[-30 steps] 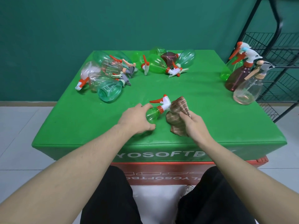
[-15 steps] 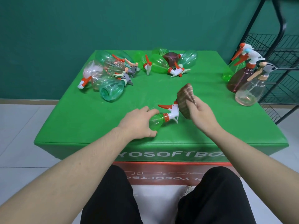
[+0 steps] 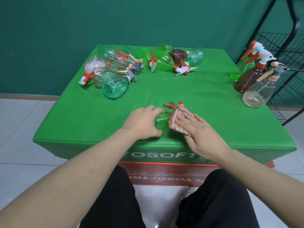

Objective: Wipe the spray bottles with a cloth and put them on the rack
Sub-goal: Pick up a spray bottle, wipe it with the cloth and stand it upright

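A small green spray bottle [image 3: 162,122] with a red trigger lies on its side near the front edge of the green table [image 3: 205,102]. My left hand [image 3: 143,123] grips its body. A brown striped cloth [image 3: 178,118] is draped over the bottle's neck and head, and my right hand [image 3: 199,131] presses it down with fairly straight fingers. Only the red trigger tip shows past the cloth. A black wire rack [image 3: 289,51] stands to the right of the table.
Several clear, pink and teal bottles [image 3: 113,71] lie piled at the back left. Green and brown bottles [image 3: 174,60] lie at the back centre. Three bottles [image 3: 253,79] stand upright at the right edge by the rack. My knees are below the table front.
My right hand has brought the cloth down from above the trigger onto the bottle's head and neck. My left hand kept its hold on the bottle body.
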`<state>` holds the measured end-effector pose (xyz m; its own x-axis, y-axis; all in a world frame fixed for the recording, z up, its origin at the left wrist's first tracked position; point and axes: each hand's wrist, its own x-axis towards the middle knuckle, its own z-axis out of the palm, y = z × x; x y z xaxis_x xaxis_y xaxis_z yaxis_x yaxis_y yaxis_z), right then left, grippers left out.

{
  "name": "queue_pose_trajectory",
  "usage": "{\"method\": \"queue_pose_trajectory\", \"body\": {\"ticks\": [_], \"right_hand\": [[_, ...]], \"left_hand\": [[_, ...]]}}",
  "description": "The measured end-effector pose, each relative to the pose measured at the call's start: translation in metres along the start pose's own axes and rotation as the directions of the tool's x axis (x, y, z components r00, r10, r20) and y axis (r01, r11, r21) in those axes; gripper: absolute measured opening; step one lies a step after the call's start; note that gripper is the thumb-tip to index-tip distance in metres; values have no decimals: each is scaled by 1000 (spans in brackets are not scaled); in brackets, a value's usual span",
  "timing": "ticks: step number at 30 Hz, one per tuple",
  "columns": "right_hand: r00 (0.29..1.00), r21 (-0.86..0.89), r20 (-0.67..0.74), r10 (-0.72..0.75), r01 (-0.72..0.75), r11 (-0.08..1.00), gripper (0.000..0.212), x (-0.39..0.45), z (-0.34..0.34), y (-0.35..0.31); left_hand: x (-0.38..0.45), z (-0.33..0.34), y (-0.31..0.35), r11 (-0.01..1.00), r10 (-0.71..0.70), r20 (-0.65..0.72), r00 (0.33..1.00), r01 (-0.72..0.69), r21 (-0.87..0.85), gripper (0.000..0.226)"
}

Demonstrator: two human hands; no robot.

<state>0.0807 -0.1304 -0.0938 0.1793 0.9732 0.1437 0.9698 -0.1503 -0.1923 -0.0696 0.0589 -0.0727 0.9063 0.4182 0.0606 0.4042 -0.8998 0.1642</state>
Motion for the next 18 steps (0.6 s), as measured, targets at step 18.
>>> {"method": "queue_pose_trajectory", "body": {"ticks": [18], "right_hand": [[979, -116, 192, 69, -47, 992, 62, 66, -15, 21]], "left_hand": [[1, 1, 1, 999, 44, -8, 999, -44, 29, 80]]}}
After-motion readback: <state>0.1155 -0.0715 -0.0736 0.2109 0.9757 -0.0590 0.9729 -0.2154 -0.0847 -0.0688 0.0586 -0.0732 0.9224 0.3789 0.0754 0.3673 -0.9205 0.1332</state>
